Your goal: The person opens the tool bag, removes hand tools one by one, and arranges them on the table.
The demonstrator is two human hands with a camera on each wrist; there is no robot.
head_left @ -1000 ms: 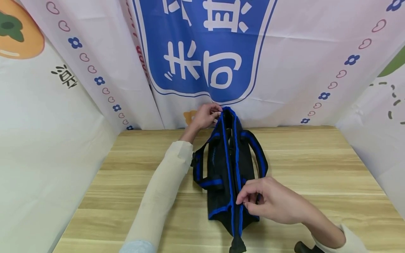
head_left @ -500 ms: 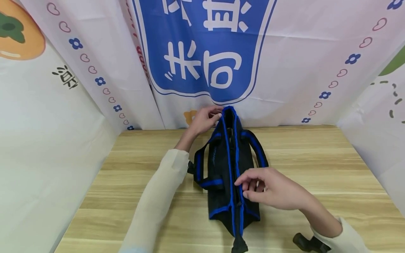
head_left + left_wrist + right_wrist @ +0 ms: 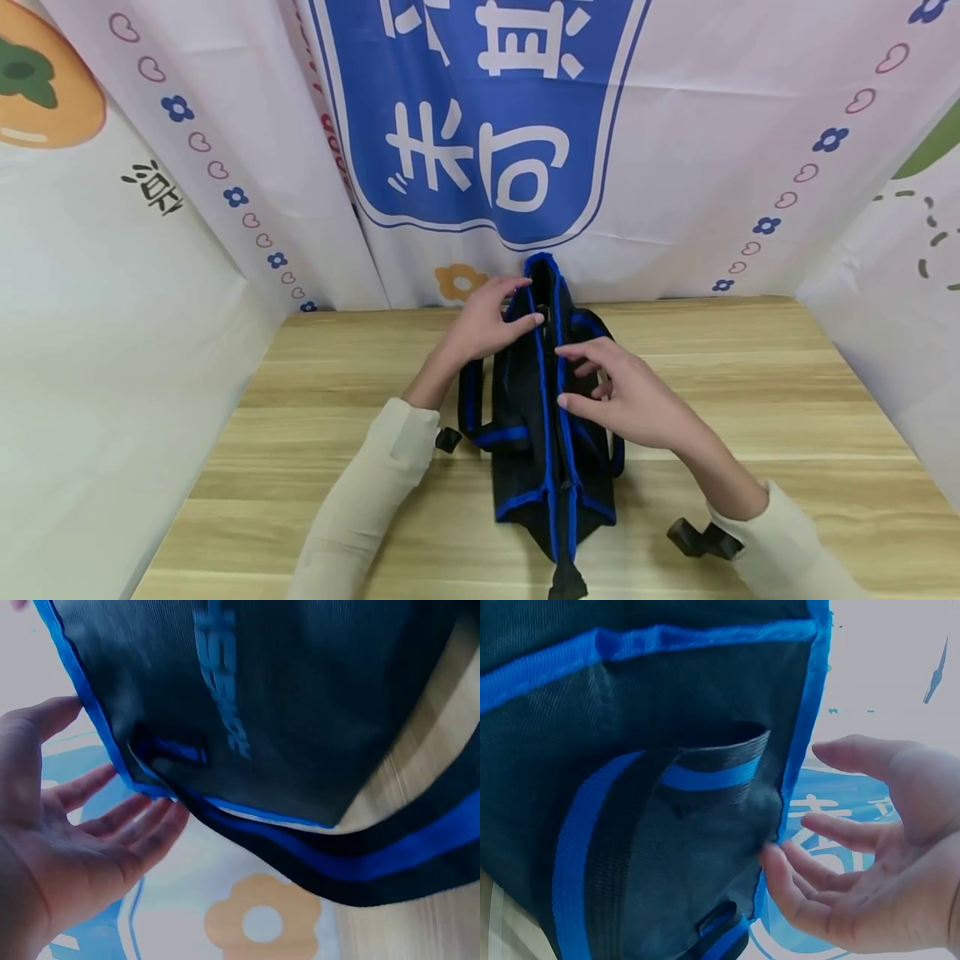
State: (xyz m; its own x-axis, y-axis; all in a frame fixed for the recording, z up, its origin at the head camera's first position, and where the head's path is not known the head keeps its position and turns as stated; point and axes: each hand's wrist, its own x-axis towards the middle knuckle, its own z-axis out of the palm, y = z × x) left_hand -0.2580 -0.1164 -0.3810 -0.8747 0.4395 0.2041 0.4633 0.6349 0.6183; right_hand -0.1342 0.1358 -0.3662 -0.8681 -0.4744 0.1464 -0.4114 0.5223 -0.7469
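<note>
A black tool bag (image 3: 517,479) with blue trim stands lengthwise on the table in the head view, its long top opening parted at the far end. My left hand (image 3: 480,323) is at the far left rim, thumb and fingers spread. In the left wrist view, that hand's fingertips (image 3: 174,817) reach the blue edging near a strap handle (image 3: 360,866). Over the right rim is my right hand (image 3: 637,396), thumb apart from loosely bent fingers. The right wrist view has its fingertips (image 3: 772,859) at the blue edge, beside the other handle (image 3: 604,847). Neither hand grips anything. The bag's inside is mostly hidden.
A wooden tabletop (image 3: 750,400) lies beneath the bag. Behind it hangs a white backdrop (image 3: 690,167) with a blue printed sign (image 3: 450,204), close to the bag's far end. A black tab (image 3: 567,581) sticks out at the near end. Small black devices (image 3: 705,540) sit by the wrists.
The right hand has moved forward along the rim, away from the near end. My left hand has come off its hold at the far tip and slid slightly nearer, fingers spreading.
</note>
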